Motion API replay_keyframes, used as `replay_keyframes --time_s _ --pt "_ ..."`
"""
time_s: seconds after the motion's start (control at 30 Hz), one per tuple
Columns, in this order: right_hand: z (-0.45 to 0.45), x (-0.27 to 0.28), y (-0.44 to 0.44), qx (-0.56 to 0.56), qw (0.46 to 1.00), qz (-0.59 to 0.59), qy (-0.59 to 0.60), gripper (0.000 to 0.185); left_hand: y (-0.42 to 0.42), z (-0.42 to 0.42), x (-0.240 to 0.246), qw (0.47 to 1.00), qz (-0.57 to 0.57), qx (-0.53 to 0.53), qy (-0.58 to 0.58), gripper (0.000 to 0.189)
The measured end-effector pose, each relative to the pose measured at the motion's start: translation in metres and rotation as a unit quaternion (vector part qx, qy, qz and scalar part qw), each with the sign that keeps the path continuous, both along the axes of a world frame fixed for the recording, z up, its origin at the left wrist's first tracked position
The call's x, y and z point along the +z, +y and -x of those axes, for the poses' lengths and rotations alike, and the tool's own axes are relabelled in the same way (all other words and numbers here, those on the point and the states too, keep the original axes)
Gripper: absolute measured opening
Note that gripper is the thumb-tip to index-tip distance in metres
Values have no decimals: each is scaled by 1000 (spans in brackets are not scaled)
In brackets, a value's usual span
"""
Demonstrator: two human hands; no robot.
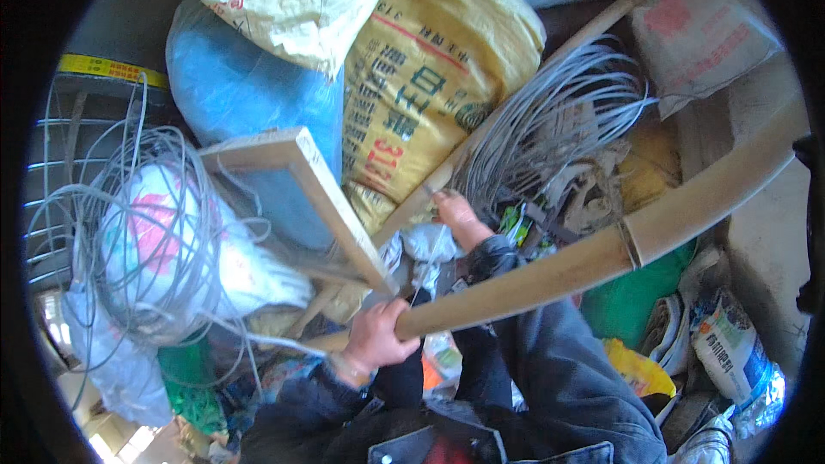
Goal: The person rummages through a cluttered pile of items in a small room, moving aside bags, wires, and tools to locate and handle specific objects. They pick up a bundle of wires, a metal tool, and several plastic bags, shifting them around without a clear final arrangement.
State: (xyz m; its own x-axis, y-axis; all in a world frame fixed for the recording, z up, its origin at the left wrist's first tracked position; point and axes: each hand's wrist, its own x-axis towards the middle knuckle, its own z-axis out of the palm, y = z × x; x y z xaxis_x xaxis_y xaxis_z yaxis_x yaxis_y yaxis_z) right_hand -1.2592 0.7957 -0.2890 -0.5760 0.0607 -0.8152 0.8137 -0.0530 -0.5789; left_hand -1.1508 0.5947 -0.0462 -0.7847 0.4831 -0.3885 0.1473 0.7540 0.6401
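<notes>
My left hand (379, 340) is closed around a thick bamboo pole (548, 280), which runs from the lower middle up to the right rim and crosses over my right forearm. A wooden frame (345, 212) stands just above that hand. Farther up, my right hand (459, 216) has its fingers curled near a second pole (445, 174), close to a thin thing at the fingertips that is too small to name. A bundle of pale wire or cord (554, 116) lies over the second pole, up and to the right of this hand.
A tangled coil of wire (155, 225) surrounds a white sack at the left. Yellow woven sacks (451, 45) and a blue bag (251, 71) fill the top. Green plastic (638, 296), a printed white bag (725, 351) and other bags crowd the right.
</notes>
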Motion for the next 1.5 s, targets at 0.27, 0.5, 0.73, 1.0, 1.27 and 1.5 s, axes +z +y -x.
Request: replay_keyframes --time_s 0.27,0.5,0.73,1.0,1.27,1.5 --pt "23 -45 -25 -145 988 -33 -36 58 -22 5 15 999 -40 7 -10 43" --pt "-16 49 -18 -134 963 225 56 23 -42 21 35 997 -34 66 0 39" --pt "-63 161 4 -54 985 108 122 27 -88 21 86 991 -26 133 22 40" --pt "-25 348 59 -95 919 99 370 53 -146 27 144 955 -57 244 159 30" --pt "11 550 37 -69 800 99 588 34 -170 -22 226 927 -67 287 232 38" --pt "-31 631 13 -5 783 33 621 29 -167 -60 292 891 -131 309 306 40"
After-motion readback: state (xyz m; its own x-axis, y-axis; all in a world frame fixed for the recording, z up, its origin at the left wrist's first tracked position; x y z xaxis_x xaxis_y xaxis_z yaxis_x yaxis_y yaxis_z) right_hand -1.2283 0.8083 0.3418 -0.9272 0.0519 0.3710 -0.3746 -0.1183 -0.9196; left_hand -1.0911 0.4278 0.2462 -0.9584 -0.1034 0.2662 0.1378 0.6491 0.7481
